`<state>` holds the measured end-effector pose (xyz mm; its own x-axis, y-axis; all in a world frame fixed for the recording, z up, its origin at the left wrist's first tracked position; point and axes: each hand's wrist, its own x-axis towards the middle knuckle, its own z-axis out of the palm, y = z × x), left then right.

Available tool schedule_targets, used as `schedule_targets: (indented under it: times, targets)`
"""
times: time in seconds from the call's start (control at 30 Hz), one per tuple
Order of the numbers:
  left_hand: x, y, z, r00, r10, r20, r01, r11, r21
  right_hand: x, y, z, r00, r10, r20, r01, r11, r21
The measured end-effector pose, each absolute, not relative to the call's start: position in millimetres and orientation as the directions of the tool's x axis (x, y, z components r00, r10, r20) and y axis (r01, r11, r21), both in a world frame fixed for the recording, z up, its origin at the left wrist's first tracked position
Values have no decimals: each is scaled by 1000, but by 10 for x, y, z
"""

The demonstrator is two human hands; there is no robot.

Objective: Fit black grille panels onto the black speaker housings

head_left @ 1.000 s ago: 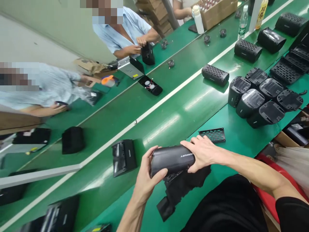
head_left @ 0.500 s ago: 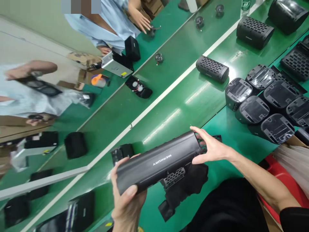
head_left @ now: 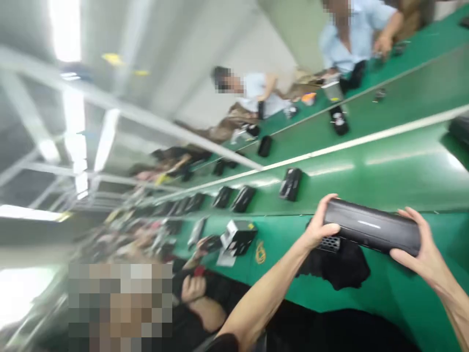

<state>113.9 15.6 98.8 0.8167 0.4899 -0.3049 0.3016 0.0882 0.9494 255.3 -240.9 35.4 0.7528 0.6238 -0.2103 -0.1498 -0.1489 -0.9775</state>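
A long black speaker housing (head_left: 372, 226) with a pale logo on its front is held between my two hands over the bench. My left hand (head_left: 320, 226) grips its left end, thumb on the front face and fingers over the top. At the other end, my right hand (head_left: 421, 247) has its thumb low on the front and its fingers around the edge. Beneath the housing lie a black cloth (head_left: 346, 268) and a perforated black grille piece (head_left: 330, 243). Motion blurs the lettering.
A row of black speakers (head_left: 291, 184) runs along the green line (head_left: 395, 181). To the left are a printed box (head_left: 240, 237) and yellow bands (head_left: 260, 253). A co-worker (head_left: 205, 298) sits close on my left; others work across the line. A white rail (head_left: 205, 142) slants overhead.
My view has swung left and up, bringing in the co-worker beside me and the ceiling lights. The housing now tilts down to the right, and both hands still hold its ends.
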Motion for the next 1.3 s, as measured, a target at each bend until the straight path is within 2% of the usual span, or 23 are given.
schedule_targets:
  times: [0.13, 0.27, 0.37, 0.53, 0.67, 0.77, 0.9, 1.0, 1.17, 1.23, 1.3]
  targets:
    - [962, 214, 923, 853, 450, -262, 240, 106, 965, 2462, -2455, 366, 731, 623, -279, -149, -253, -956]
    - [747, 112, 895, 851, 469, -236, 184, 155, 971, 2246, -2461, 465, 756, 590, -283, -147, -268, -952]
    - [648, 95, 798, 822, 474, -316, 226, 238, 945, 2217, -2410, 471, 716, 588, -376, -239, -299, -924]
    - [554, 146, 579, 748, 451, -487, 355, 349, 867, 2235, -2336, 549, 541, 553, -633, -504, -389, -771]
    - [515, 123, 491, 707, 501, -499, 313, 411, 856, 2087, -2307, 574, 558, 551, -621, -510, -362, -780]
    - [484, 111, 503, 624, 531, -573, 400, 412, 818, 1963, -2288, 528, 573, 530, -625, -517, -358, -778]
    - [394, 144, 551, 594, 403, -696, 520, 469, 714, 1876, -2294, 476, 506, 504, -700, -581, -401, -709]
    - [324, 167, 523, 659, 334, -674, 493, 486, 722, 1843, -2323, 465, 474, 505, -722, -615, -397, -681]
    - [312, 109, 346, 715, 433, -549, 328, 487, 810, 1783, -2374, 467, 509, 524, -683, -569, -390, -724]
    - [307, 87, 306, 689, 476, -547, 334, 461, 822, 1771, -2408, 470, 519, 513, -683, -570, -387, -724]
    - [273, 88, 311, 715, 440, -543, 349, 449, 823, 1776, -2458, 467, 510, 505, -697, -594, -380, -709]
